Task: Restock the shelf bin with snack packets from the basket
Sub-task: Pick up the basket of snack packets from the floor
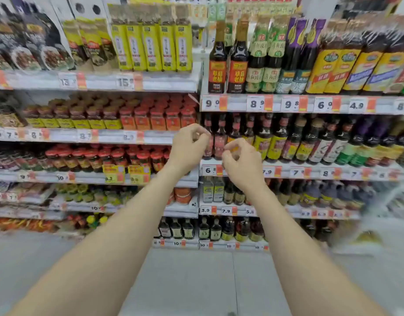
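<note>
Snack packets and their basket lie outside this view, so I cannot tell where they are. Both bare arms reach from the near edge towards the far shelving. The left hand (189,148) is raised in front of the shelf edge, fingers curled in, thumb close to the forefinger, and nothing shows in it. The right hand (240,164), just beside it and slightly lower, is curled the same narrow way, also with nothing visible. Behind them stand dark glass bottles (285,137), tall and slim-necked, with glossy yellow and red labels, partly hidden by the hands. To the left are rows of squat jars (150,117) with red lids. Above left, flat yellow-green pouches (150,46) stand upright, shiny and crinkled. White price tags (210,171) with orange patches line each shelf rail. The pale floor (185,281) is smooth.
</note>
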Demonstrator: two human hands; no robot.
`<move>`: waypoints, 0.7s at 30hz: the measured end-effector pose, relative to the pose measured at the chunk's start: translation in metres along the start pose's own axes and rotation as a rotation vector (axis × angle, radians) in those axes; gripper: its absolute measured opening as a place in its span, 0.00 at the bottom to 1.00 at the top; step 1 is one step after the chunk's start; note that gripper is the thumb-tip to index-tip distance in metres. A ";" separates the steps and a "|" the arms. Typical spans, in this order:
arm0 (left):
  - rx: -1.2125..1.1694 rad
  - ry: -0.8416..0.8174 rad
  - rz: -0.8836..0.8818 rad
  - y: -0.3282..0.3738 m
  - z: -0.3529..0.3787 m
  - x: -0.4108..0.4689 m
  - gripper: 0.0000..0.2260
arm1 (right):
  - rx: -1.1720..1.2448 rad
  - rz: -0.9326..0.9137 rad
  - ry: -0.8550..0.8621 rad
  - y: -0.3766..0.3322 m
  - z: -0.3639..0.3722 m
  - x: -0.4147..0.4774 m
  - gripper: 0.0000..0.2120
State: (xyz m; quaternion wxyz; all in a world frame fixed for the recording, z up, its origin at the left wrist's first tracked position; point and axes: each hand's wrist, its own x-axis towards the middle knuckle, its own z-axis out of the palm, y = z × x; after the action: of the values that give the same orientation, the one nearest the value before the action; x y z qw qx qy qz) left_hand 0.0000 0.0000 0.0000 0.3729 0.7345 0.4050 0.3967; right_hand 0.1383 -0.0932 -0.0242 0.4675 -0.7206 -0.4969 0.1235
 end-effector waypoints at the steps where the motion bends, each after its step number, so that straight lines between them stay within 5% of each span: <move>1: 0.023 -0.039 -0.008 -0.011 0.016 -0.003 0.07 | -0.001 0.054 0.002 0.016 -0.001 -0.008 0.05; 7: 0.442 -0.458 0.130 -0.047 0.119 -0.035 0.07 | -0.066 0.358 0.112 0.117 -0.030 -0.081 0.10; 13: 0.515 -0.919 0.261 -0.028 0.231 -0.045 0.08 | -0.036 0.703 0.271 0.218 -0.092 -0.136 0.08; 21: 0.556 -1.170 0.424 0.033 0.402 -0.044 0.09 | 0.020 0.879 0.457 0.315 -0.194 -0.132 0.07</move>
State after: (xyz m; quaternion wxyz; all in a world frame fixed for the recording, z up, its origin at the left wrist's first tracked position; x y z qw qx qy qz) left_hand 0.3498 -0.1430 -0.1473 0.2421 0.9602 0.0707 -0.1201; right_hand 0.3894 -0.3318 -0.2101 0.4751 -0.8661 -0.0293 0.1527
